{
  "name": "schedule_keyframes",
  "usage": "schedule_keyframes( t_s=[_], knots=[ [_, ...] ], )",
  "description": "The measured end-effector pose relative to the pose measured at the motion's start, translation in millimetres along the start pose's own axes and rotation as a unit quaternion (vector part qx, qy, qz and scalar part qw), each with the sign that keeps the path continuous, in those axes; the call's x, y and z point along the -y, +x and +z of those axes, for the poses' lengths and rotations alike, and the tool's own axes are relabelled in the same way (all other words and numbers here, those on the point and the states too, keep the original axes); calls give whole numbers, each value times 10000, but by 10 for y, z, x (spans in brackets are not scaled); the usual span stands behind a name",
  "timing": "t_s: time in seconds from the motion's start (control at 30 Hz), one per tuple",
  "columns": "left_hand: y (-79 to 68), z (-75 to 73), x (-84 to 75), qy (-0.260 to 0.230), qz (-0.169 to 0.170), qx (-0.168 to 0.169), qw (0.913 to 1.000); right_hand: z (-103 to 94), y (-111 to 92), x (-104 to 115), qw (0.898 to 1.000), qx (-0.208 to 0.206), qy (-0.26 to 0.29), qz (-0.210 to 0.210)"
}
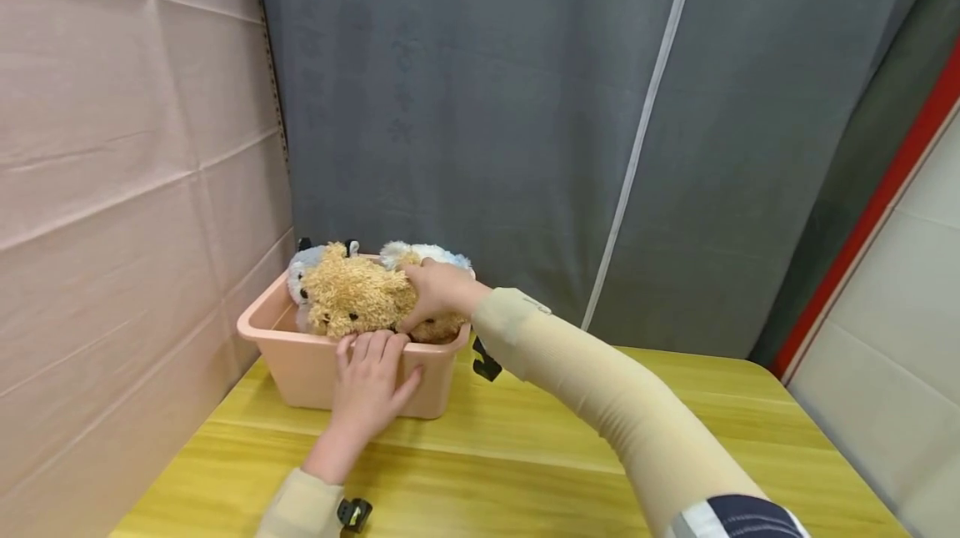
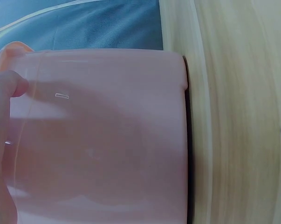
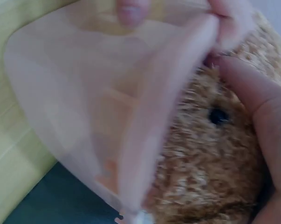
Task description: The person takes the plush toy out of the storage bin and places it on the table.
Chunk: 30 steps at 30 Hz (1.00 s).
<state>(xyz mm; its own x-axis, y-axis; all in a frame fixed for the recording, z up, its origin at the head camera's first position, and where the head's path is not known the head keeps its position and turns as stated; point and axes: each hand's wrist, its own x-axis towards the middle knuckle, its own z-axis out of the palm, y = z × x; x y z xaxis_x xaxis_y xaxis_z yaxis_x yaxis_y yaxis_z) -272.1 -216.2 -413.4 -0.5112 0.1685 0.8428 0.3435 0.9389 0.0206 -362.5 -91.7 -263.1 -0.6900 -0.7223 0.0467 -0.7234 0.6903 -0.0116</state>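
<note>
A pink plastic bin point(image 1: 281, 346) stands on the table, filled with plush toys. My left hand point(image 1: 367, 384) holds its front rim, fingers over the edge; in the left wrist view the thumb point(image 2: 14, 86) rests on the outer wall. My right hand point(image 1: 442, 292) reaches in from the right and grips the side of a curly tan plush toy point(image 1: 352, 292), which lies on top. Under that hand lies a brown plush toy point(image 3: 205, 154) with a black eye, pressed close to the bin's rim in the right wrist view. The right fingertips are hidden among the toys.
A grey-blue plush toy point(image 1: 296, 271) sits at the bin's left end, and a white and light blue one point(image 1: 442, 254) at the back right. The wooden table point(image 1: 540, 438) meets a pale wall point(image 1: 135, 188) on the left and a grey curtain point(image 1: 465, 104) behind.
</note>
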Motion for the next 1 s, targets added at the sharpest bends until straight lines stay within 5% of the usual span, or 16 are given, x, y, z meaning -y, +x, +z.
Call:
schedule_keyframes(
  t_s=[0.43,1.0],
  knots=[
    [37,33,-19,25,-11,102,9999,-65,-81,-117,9983,-575,-46,-130],
    [36,45,-12,-98,-27,100,9999,-599,-295,-179,9961,-875,42,-119]
  ],
)
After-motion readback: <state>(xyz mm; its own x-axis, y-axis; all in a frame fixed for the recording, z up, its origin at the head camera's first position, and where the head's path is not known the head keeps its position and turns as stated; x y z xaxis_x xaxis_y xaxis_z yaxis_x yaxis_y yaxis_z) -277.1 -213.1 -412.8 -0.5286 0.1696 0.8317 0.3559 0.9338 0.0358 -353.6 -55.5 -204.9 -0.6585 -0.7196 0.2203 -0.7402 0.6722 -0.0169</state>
